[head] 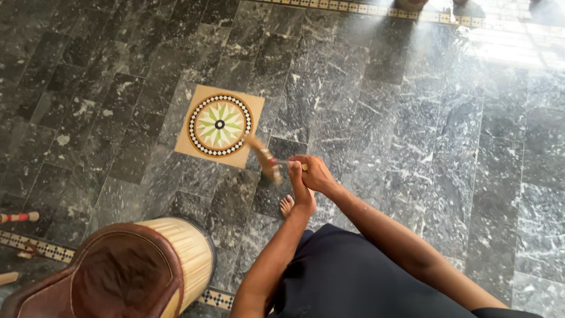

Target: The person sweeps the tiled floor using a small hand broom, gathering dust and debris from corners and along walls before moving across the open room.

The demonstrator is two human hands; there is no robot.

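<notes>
Both my hands are closed on the short handle of a hand broom (266, 160), held in front of me above the floor. My left hand (301, 187) grips the handle from below. Just above and right of it, my right hand (318, 173) wraps the handle's end. The broom's tan bristle head points left and is blurred by motion, near the corner of a decorated square floor tile (219, 125) with a green star pattern. My bare foot (286, 205) shows under the hands.
The floor is dark grey marbled tile (412, 147). A round drum-like stool (141, 265) with a brown leather top and pale slatted side stands at lower left. Patterned border strips run along the floor at top (353, 7) and lower left (35, 247). A striped stick (17, 217) lies at the left edge.
</notes>
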